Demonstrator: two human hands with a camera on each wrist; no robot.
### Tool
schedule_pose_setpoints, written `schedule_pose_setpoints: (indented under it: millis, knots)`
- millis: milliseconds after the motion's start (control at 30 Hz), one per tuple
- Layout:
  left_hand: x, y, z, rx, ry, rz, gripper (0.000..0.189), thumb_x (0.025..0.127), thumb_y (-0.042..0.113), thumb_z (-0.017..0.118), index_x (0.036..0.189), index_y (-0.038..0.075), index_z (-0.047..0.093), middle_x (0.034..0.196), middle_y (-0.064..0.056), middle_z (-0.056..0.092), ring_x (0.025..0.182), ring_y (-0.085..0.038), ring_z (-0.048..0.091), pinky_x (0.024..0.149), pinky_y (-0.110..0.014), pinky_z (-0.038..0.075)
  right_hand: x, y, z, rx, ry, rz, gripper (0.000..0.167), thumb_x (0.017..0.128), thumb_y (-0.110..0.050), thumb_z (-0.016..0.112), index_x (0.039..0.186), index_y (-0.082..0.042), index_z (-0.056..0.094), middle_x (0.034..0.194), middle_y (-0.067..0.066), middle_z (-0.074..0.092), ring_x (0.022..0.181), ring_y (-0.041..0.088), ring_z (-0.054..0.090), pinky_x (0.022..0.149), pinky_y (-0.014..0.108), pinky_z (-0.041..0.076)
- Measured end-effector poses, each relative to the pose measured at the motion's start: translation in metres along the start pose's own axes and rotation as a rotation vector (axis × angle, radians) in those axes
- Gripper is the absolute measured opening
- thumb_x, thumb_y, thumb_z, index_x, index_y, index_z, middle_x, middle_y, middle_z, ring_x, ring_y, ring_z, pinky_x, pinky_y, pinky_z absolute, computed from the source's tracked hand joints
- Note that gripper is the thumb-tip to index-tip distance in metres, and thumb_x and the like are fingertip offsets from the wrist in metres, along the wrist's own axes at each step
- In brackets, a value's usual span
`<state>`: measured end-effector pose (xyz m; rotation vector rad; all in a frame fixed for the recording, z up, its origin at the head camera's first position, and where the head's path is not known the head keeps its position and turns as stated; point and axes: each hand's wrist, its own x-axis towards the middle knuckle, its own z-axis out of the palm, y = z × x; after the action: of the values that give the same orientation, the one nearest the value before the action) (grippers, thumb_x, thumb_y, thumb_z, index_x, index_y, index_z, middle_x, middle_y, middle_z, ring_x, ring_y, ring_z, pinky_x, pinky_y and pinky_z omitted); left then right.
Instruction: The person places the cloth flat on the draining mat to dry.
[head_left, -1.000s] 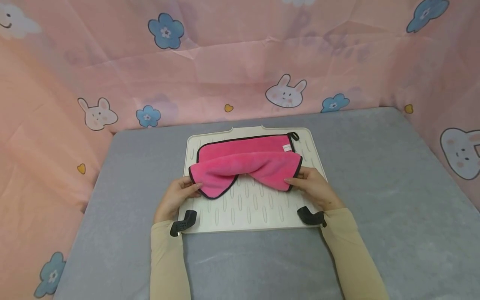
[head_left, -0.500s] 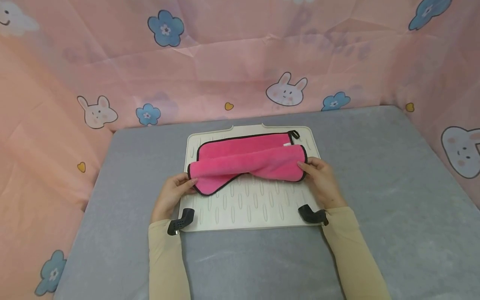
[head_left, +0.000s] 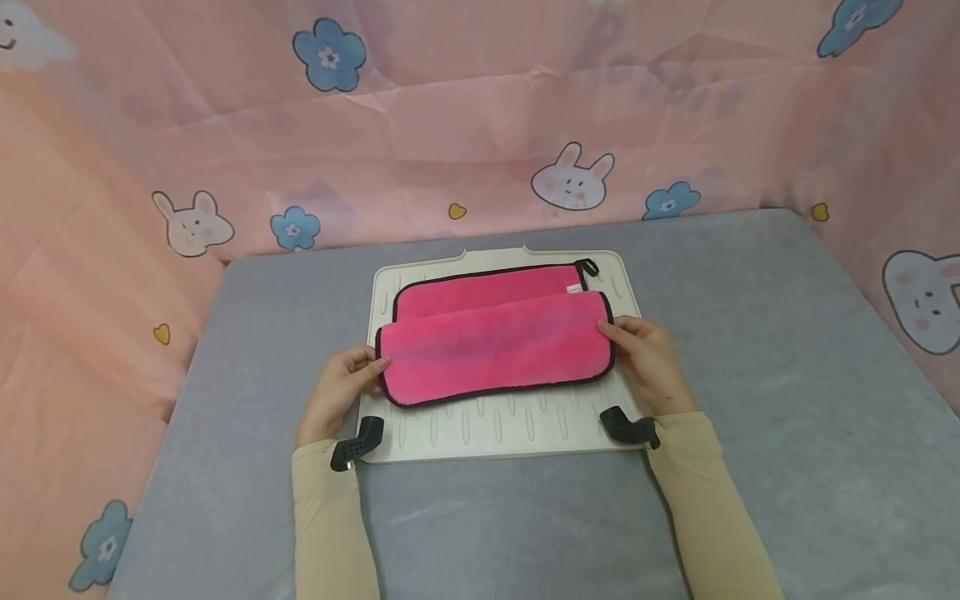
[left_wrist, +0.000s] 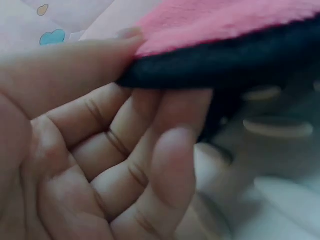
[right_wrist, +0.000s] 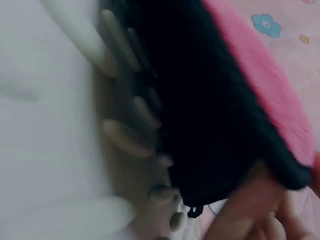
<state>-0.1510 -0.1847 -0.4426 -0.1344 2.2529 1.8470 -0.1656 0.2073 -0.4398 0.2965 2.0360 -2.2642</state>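
A pink plush towel (head_left: 495, 350) with black edging lies folded over a cream ridged draining tray (head_left: 465, 442). Its nearer layer is held up at both sides, its far layer rests on the tray. My left hand (head_left: 341, 387) pinches the left edge between thumb and fingers; in the left wrist view the thumb lies on the pink pile and the fingers (left_wrist: 175, 165) are under the black border. At the right edge my right hand (head_left: 652, 362) pinches the cloth, thumb on top. The right wrist view shows the towel's dark underside (right_wrist: 210, 100) raised above the tray's ridges.
A black hanging loop (head_left: 588, 267) and a white label (head_left: 574, 288) sit at the towel's far right corner. The tray stands on a grey cloth-covered table (head_left: 787, 375). Behind it hangs a pink curtain (head_left: 450, 108) printed with rabbits and flowers.
Both hands have spread slightly apart and the right hand has risen a little. The towel's drooping, crumpled front layer is now stretched flat, its front edge straight and nearer to me.
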Motion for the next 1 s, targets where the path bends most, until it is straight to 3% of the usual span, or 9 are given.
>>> schedule_pose_setpoints:
  millis: [167, 333, 500, 667, 1000]
  knots:
    - [-0.002, 0.0, -0.001, 0.037, -0.02, -0.002, 0.017, 0.09, 0.009, 0.063, 0.083, -0.004, 0.056, 0.063, 0.001, 0.055, 0.057, -0.01, 0.051, 0.055, -0.023, 0.044, 0.001, 0.003, -0.003, -0.145, -0.053, 0.045, 0.014, 0.089, -0.022, 0.067, 0.076, -0.016, 0.065, 0.068, -0.009, 0.055, 0.063, 0.007, 0.048, 0.056, 0.022, 0.042]
    - [-0.001, -0.003, -0.002, 0.064, -0.035, 0.022, 0.017, 0.09, 0.008, 0.063, 0.085, -0.007, 0.056, 0.065, 0.001, 0.056, 0.058, -0.01, 0.052, 0.057, -0.022, 0.046, 0.001, 0.003, -0.006, -0.153, -0.091, 0.044, 0.014, 0.09, -0.015, 0.065, 0.076, -0.015, 0.064, 0.069, -0.008, 0.055, 0.063, 0.006, 0.049, 0.057, 0.021, 0.043]
    - [-0.001, -0.005, -0.003, 0.085, -0.052, 0.031, 0.016, 0.09, 0.005, 0.062, 0.089, -0.01, 0.056, 0.066, 0.0, 0.056, 0.058, -0.009, 0.051, 0.056, -0.022, 0.045, 0.0, 0.003, -0.01, -0.178, -0.143, 0.031, 0.009, 0.09, -0.009, 0.064, 0.085, -0.002, 0.063, 0.07, -0.008, 0.06, 0.063, 0.005, 0.053, 0.06, 0.02, 0.047]
    - [-0.001, -0.005, -0.002, 0.166, -0.051, 0.028, 0.016, 0.089, 0.006, 0.064, 0.085, -0.008, 0.056, 0.063, 0.0, 0.052, 0.056, -0.01, 0.048, 0.052, -0.023, 0.041, 0.0, 0.004, -0.013, -0.243, -0.171, 0.02, 0.016, 0.089, -0.006, 0.064, 0.092, 0.009, 0.06, 0.071, -0.008, 0.065, 0.062, 0.004, 0.056, 0.059, 0.02, 0.05]
    - [-0.004, -0.002, -0.006, 0.249, -0.094, 0.015, 0.016, 0.089, 0.008, 0.064, 0.081, -0.004, 0.057, 0.067, 0.0, 0.053, 0.06, -0.015, 0.051, 0.054, -0.026, 0.044, -0.002, 0.0, -0.023, -0.428, -0.237, 0.036, 0.022, 0.088, -0.007, 0.064, 0.094, 0.012, 0.056, 0.073, 0.0, 0.06, 0.066, 0.011, 0.056, 0.064, 0.023, 0.052]
